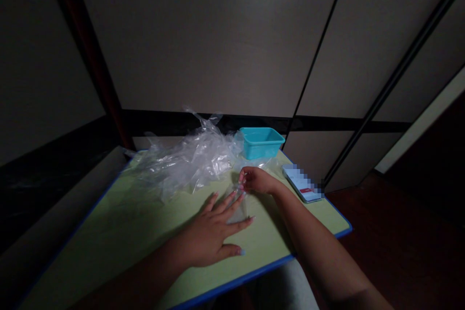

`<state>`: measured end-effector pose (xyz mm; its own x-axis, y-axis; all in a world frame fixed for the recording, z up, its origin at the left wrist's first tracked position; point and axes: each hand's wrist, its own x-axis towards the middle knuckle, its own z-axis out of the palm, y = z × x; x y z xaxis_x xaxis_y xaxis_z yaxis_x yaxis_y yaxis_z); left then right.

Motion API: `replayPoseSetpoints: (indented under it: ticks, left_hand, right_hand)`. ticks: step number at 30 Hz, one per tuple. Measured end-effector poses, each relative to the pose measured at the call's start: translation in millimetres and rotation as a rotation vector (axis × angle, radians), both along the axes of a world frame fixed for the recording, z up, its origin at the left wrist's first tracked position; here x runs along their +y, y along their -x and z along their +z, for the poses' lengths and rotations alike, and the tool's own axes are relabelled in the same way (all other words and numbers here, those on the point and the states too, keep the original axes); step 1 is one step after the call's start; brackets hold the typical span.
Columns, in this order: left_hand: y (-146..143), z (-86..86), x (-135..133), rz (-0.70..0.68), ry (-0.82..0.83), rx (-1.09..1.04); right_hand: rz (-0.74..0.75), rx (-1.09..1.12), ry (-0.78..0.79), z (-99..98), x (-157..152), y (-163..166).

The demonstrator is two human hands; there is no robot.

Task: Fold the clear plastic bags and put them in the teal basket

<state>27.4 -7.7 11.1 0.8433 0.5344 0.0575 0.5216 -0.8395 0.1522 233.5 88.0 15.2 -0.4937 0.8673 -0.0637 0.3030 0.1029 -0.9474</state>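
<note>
A small clear plastic bag (238, 212) lies on the green table, partly covered by my fingers. My left hand (214, 235) rests flat with its fingers spread, the fingertips over the bag. Just beyond it, my right hand (256, 180) is closed in a pinch on the bag's far end. To the left and behind, a loose heap of clear plastic bags (196, 157) covers the back of the table. A turquoise plastic basket (262, 150) stands behind my right hand; its inside bottom is hidden.
A phone (303, 184), partly blurred out, lies near the right edge of the green table (119, 237), which has a blue rim. Some flat clear plastic (267, 164) lies in front of the basket. Grey cabinet panels (218, 48) rise right behind the table.
</note>
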Motion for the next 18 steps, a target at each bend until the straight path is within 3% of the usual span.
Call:
replayPoseSetpoints:
  ticks: [7, 18]
  left_hand:
    - [-0.5, 0.3, -0.6, -0.003, -0.001, -0.022]
    - [-1.8, 3.3, 1.0, -0.016, -0.017, -0.094]
  right_hand:
    - [-0.02, -0.108, -0.047, 0.4, -1.0, 3.1]
    - [0.064, 0.056, -0.055, -7.8, 3.3, 5.0]
